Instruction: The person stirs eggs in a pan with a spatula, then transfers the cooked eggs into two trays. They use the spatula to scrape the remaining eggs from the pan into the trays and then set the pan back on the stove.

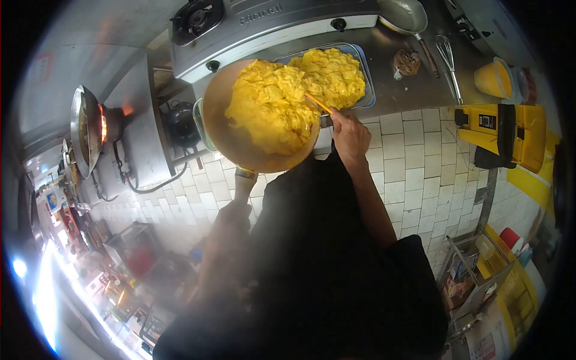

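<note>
The scrambled egg (270,105) lies beyond both hands, heaped in the pan (217,108) and in the tray (369,78) at far right; the left hand (234,216), near left of it, grips the pan's handle (245,174), while the right hand (351,138), at its right, clasps a yellow utensil (319,103) touching the egg

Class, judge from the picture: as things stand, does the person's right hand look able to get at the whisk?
Probably not while the right hand grips the yellow utensil; once freed, likely yes, since nothing visible stands between it and the whisk.
</note>
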{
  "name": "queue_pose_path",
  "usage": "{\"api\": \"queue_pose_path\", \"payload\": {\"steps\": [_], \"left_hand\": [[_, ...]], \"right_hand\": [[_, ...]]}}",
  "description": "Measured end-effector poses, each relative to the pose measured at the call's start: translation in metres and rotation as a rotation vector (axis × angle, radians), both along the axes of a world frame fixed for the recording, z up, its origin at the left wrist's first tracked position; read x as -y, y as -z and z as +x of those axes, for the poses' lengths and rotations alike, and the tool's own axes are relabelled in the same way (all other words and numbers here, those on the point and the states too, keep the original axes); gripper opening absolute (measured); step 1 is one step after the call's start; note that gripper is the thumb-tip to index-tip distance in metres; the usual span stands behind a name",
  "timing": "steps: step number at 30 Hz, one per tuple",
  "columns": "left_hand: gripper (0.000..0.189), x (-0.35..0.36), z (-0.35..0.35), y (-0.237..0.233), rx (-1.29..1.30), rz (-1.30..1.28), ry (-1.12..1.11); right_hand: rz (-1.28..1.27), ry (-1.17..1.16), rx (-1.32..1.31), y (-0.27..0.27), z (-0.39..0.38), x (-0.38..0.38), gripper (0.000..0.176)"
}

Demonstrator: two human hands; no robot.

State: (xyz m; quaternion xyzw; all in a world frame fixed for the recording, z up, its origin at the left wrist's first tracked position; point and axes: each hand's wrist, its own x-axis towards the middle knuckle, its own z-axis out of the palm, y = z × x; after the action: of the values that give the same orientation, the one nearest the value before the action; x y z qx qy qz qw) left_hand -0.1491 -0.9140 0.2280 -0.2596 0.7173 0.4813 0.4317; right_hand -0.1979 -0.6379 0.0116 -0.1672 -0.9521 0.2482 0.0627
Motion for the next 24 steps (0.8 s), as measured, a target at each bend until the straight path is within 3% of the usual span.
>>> {"api": "queue_pose_path", "payload": {"steps": [11,24], "left_hand": [[0.025,0.003,0.002,-0.003,-0.043,-0.043,0.095],[0.028,0.018,0.006,0.006,-0.053,0.050,0.008]], "right_hand": [[-0.023,0.059,0.013,0.007,0.003,0.004,0.019],[-0.090,0.110,0.050,0.002,0.013,-0.001,0.021]]}}
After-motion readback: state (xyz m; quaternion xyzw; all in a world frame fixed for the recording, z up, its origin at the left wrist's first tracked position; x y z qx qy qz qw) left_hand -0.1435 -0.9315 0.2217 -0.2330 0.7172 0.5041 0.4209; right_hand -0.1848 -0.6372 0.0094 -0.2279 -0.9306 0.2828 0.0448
